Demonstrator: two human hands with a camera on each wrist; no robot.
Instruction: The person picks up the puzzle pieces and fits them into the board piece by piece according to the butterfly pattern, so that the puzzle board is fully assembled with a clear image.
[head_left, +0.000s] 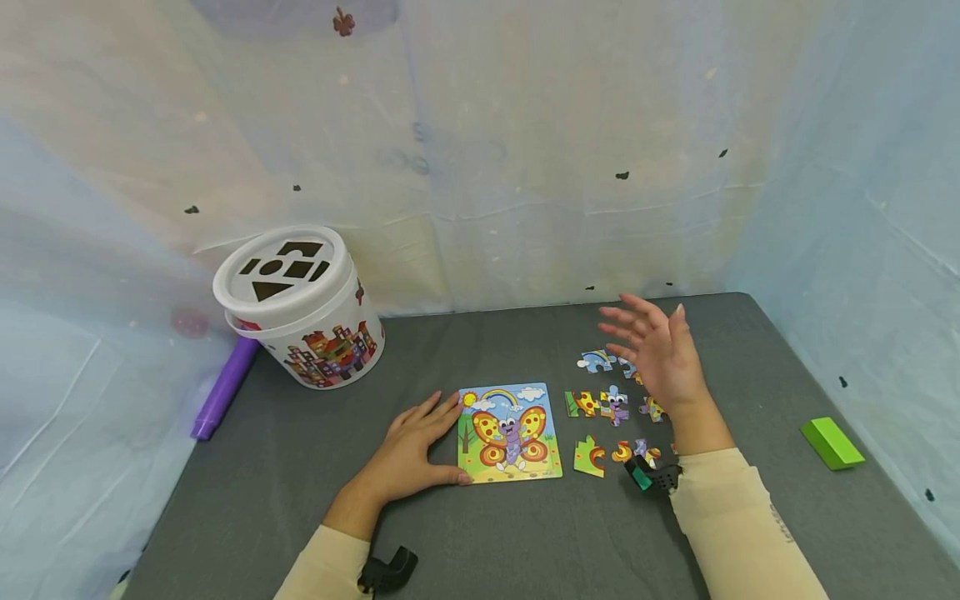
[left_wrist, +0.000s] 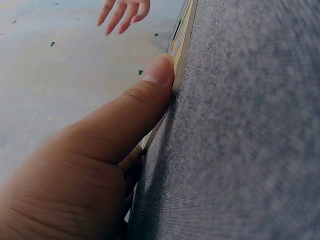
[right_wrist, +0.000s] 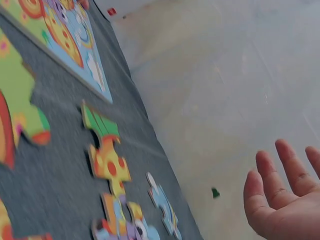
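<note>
A square butterfly puzzle board (head_left: 510, 433) lies flat on the grey table, its picture facing up. At its left side rests my left hand (head_left: 411, 450), fingertips near the upper corner and thumb at the lower one. In the left wrist view the thumb (left_wrist: 160, 70) touches the board's edge. My right hand (head_left: 667, 358) is raised palm inward over the right side of the table, fingers spread and holding nothing. Below and left of it lie loose puzzle pieces, among them a rainbow piece (head_left: 596, 360), a green corner piece (head_left: 589, 457) and a purple butterfly-face piece (head_left: 615, 405). Others are partly hidden by the right hand and wrist.
A white bucket (head_left: 341, 333) with shape holes in its lid stands at the back left. Beside it, a purple stick (head_left: 225, 387) leans at the table's left edge. A green block (head_left: 832, 443) lies at the right edge. Pale sheeting hangs behind.
</note>
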